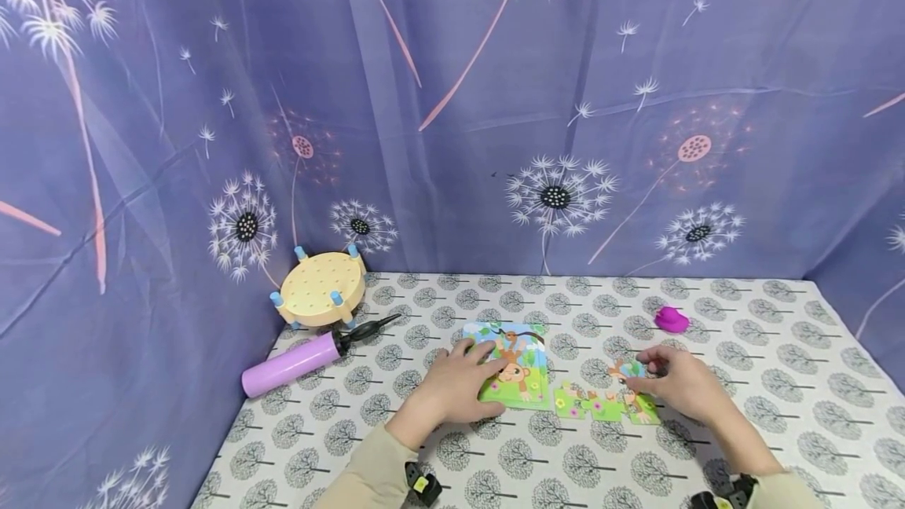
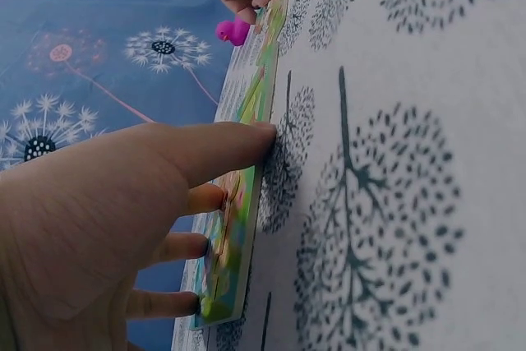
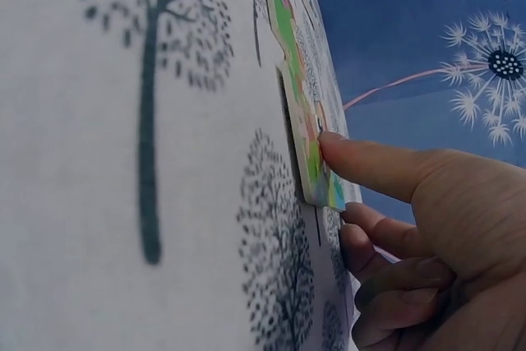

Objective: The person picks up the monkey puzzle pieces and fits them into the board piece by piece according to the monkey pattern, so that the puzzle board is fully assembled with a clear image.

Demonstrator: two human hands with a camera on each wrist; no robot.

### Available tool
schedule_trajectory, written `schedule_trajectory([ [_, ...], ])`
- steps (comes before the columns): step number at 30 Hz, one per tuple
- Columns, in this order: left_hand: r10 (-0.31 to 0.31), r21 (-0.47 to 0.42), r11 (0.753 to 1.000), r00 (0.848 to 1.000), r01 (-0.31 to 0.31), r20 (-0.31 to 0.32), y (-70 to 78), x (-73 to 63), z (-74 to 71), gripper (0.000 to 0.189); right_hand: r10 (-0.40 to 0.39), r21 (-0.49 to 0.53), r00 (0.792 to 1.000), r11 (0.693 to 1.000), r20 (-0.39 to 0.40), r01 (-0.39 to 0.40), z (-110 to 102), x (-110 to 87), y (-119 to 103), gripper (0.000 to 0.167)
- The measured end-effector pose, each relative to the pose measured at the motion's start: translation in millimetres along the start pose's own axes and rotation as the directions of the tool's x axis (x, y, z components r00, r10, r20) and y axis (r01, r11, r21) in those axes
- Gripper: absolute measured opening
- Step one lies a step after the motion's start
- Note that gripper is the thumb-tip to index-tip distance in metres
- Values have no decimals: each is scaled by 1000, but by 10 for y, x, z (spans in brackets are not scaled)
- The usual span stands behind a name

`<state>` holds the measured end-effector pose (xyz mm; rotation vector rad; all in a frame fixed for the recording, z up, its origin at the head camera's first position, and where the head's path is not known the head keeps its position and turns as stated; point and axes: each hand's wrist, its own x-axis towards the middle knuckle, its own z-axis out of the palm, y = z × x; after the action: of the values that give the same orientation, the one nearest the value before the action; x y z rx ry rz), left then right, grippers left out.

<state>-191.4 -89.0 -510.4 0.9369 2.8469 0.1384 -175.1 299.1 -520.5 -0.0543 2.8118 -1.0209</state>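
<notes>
My left hand (image 1: 459,383) lies spread over a puzzle picture of a monkey (image 1: 519,391), fingers on its face. In the left wrist view the thumb (image 2: 222,150) reaches along the near edge of that picture. To its right, a row of joined jigsaw pieces (image 1: 606,408) with green grass and flowers lies flat. At the right end of the row, my right hand (image 1: 682,383) pinches a jigsaw piece (image 1: 632,370) with blue, green and brown print between thumb and index finger. The other right fingers (image 3: 403,302) curl beneath, seen in the right wrist view.
A purple toy duck (image 1: 672,320) sits behind the right hand. At the left lie a lilac hand pump (image 1: 293,364) with a black nozzle and a yellow pegged stool-like toy (image 1: 323,289) with blue tips. A tree-print cloth (image 1: 523,454) covers the table; dandelion-print curtains (image 1: 452,179) stand behind.
</notes>
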Motion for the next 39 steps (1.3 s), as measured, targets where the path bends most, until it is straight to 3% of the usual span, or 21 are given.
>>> schedule_trajectory([
  [12,-7,-2,1000,1000,7,3,-7,-6,-11,79,46,-40,999,998,-4,-46,-44,15,-44,66],
  [27,-1,10,1000,1000,1,-3,-4,-22,-10,78,-22,7,998,1000,-60,22,-18,-39,20,58],
  [39,-5,46,999,1000,5,-10,-13,-6,36,79,-35,164,999,986,-35,40,-11,-50,83,52],
])
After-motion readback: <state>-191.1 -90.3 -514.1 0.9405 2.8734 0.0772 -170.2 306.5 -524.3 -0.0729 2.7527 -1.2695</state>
